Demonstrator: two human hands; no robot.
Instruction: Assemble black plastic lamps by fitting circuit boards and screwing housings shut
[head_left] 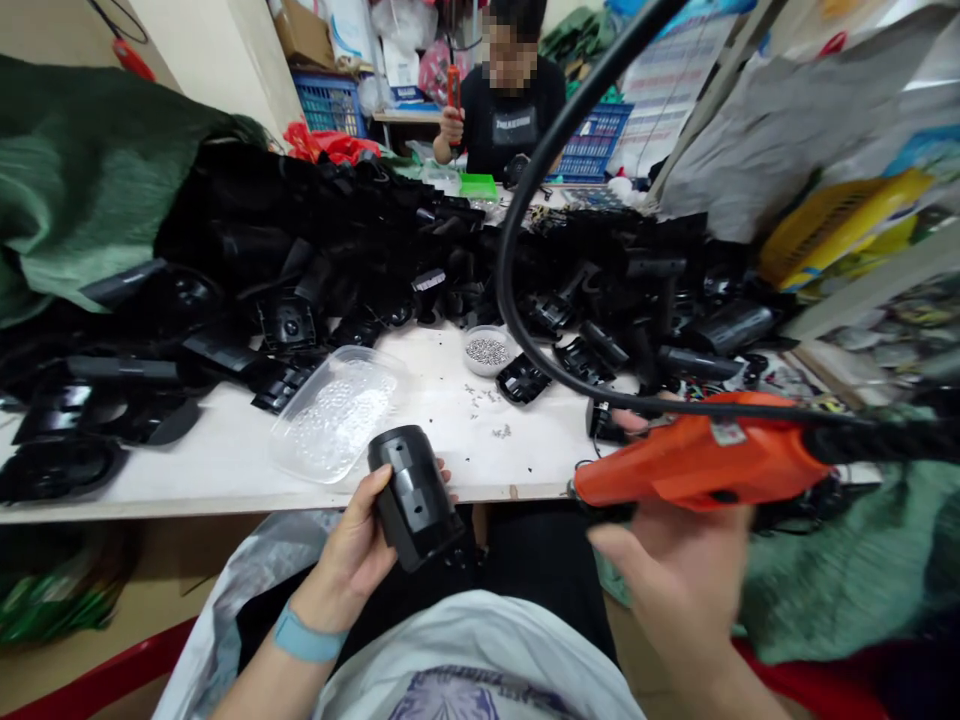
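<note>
My left hand (360, 545) is closed around a black cylindrical plastic housing (414, 495), tilted over the table's front edge. Small holes and flat recesses show on the side of the housing. On the right, my right hand (675, 560) is wrapped round an orange electric screwdriver (697, 455), its thumb standing off below and a fingertip showing beyond. The screwdriver lies nearly level with its tip towards the left. Motion blurs this hand somewhat. Beyond the housing are a clear plastic tray (337, 415) with small clear pieces and a round bowl of small screws (487, 352).
Loose screws (501, 432) lie on the white tabletop (442, 400). Black plastic parts (300, 260) are heaped across the back and sides. A thick black cable (506, 260) loops in front of me. Across the table, a co-worker (510, 120) holds another orange screwdriver (454, 88).
</note>
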